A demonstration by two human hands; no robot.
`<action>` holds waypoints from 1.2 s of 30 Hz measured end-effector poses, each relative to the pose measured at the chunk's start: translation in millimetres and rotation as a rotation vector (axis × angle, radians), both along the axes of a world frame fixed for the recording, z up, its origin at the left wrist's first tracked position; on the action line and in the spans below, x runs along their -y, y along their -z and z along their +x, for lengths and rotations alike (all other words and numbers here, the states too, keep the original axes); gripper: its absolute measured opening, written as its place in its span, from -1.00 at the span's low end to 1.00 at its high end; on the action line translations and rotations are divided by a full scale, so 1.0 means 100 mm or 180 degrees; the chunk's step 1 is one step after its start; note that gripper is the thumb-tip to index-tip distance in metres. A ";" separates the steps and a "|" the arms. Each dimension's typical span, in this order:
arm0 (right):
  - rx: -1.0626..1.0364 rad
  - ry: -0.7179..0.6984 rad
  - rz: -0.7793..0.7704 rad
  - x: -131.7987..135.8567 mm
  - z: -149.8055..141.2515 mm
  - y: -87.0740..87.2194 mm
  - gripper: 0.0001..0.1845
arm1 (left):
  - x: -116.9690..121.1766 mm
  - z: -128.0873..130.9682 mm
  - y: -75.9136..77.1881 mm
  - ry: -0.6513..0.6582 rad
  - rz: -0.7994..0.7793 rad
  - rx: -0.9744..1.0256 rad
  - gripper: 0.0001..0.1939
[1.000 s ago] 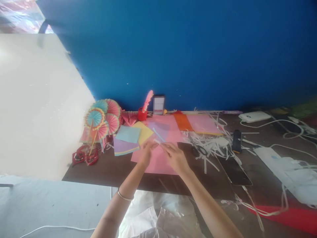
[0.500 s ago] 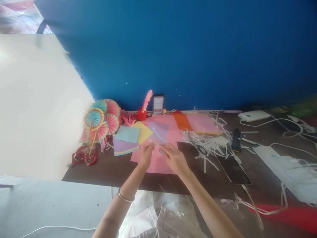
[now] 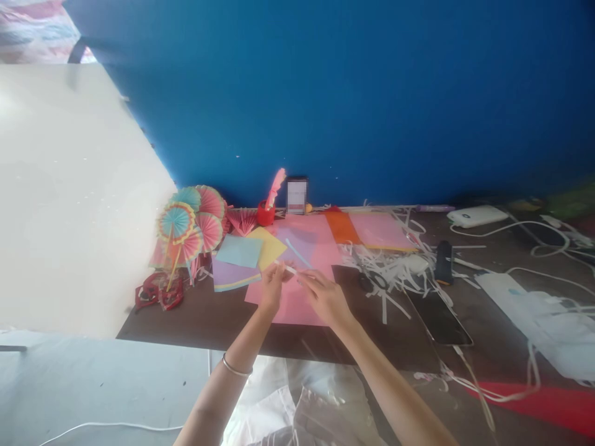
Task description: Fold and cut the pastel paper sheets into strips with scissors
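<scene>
A slim, straight white strip, apparently of paper (image 3: 290, 269), is held just above a large pink paper sheet (image 3: 297, 310), bridged between two bare hands. One end is pinched by the closed fingertips of the left hand (image 3: 271, 286); the other appears gripped between the thumb and forefinger of the right hand (image 3: 326, 298), its remaining fingers loosely curled. Half a second ago the strip was only a pale blur; now it is seen drawn out in a clean line, while the hands are kept in nearly the same place. For the work in hand, the strip is judged to be under the control of both hands. Near the left hand, light-blue (image 3: 239, 251), yellow (image 3: 273, 246) and lilac paper sheets (image 3: 227, 274) are overlapped. To the right, a tangled heap of white strips (image 3: 395, 266) is spread across the dark brown tabletop (image 3: 186, 327). Farther left, round, pleated, multicoloured paper fans (image 3: 175, 221) are clustered below a blue wall (image 3: 325, 93).
</scene>
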State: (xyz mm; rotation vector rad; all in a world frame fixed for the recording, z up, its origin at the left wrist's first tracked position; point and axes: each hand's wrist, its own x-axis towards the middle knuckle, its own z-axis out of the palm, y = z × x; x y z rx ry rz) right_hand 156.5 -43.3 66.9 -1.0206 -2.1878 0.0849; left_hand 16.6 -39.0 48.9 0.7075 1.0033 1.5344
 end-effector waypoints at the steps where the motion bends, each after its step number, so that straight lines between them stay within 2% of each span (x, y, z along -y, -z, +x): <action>1: -0.0001 -0.0010 -0.0012 0.00 -0.01 0.00 -0.71 | 0.00 0.01 0.01 -0.0042 -0.0023 0.0005 -0.63; 9: 0.0101 0.0003 -0.0019 0.05 -0.08 -0.02 -0.72 | -0.07 0.06 0.06 -0.0190 -0.0190 0.0086 -0.62; 15: 0.0232 0.0038 0.0010 0.08 -0.11 -0.04 -0.71 | -0.08 0.04 0.06 0.0018 -0.0475 0.0416 -0.59; 20: 0.0411 0.0214 0.0043 0.12 -0.15 -0.08 -0.71 | -0.07 0.04 -0.01 0.0125 -0.0501 0.0744 -0.60; 25: 0.0453 0.0309 0.0010 0.15 -0.16 -0.08 -0.68 | -0.04 0.04 -0.11 0.0115 -0.0666 0.0898 -0.69; 29: 0.0509 0.0345 -0.0045 0.17 -0.17 -0.09 -0.63 | -0.01 0.02 -0.19 0.0307 -0.0712 0.1137 -0.69; 36: 0.0546 0.0365 -0.0093 0.22 -0.17 -0.18 -0.57 | 0.07 -0.01 -0.30 0.0491 -0.0545 0.1253 -0.72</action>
